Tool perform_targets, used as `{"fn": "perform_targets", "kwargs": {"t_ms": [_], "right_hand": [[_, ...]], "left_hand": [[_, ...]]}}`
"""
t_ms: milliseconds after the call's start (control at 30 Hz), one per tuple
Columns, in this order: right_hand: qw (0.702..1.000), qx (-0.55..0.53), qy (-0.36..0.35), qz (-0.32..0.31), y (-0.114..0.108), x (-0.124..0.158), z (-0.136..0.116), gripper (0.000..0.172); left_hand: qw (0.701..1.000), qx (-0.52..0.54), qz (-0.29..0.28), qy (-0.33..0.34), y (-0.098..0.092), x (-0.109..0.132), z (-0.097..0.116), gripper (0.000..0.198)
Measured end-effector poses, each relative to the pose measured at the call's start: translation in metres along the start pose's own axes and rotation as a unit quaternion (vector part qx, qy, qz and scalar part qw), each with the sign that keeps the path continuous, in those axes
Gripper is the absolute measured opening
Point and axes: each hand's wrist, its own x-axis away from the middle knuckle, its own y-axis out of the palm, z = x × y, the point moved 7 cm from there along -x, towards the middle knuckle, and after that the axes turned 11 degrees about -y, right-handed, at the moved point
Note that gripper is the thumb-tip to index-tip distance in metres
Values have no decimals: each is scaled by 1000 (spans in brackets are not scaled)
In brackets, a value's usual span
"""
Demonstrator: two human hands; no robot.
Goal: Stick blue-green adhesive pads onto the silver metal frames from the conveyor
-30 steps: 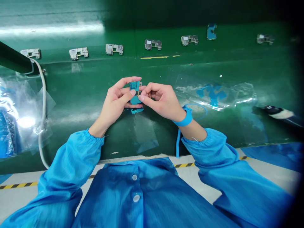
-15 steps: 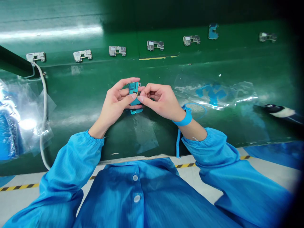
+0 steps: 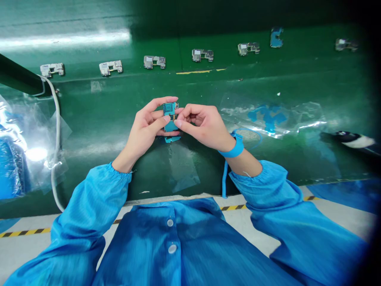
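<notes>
My left hand [image 3: 149,121] is closed around the edges of a small teal circuit board [image 3: 170,126], held upright above the green bench. Its thumb lies across the board's middle. My right hand [image 3: 199,122] is pinched at the board's right edge, thumb and forefinger together; anything between those fingertips is hidden. Just below my left fingers a teal piece [image 3: 172,139] shows; I cannot tell whether it belongs to the same board. A blue wrist strap [image 3: 233,147] with a coiled cord circles my right wrist.
Several metal-shielded circuit boards [image 3: 154,62] lie in a row at the back, with one blue-faced board [image 3: 276,37] among them. A clear plastic bag [image 3: 272,119] with blue pieces lies right. At left are a white cable [image 3: 57,139] and a plastic-wrapped blue bundle [image 3: 11,167].
The row of boards at the back has shifted right, more than the bench marks have. Both hands keep nearly the same pose on the board, which faces up a little more squarely.
</notes>
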Motion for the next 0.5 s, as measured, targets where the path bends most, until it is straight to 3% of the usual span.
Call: {"fn": "perform_targets", "kwargs": {"t_ms": [500], "right_hand": [[1000,-10,-17,1,0,0,-2,30]], "left_hand": [[1000,13,16,-10,1,1,3,58]]}}
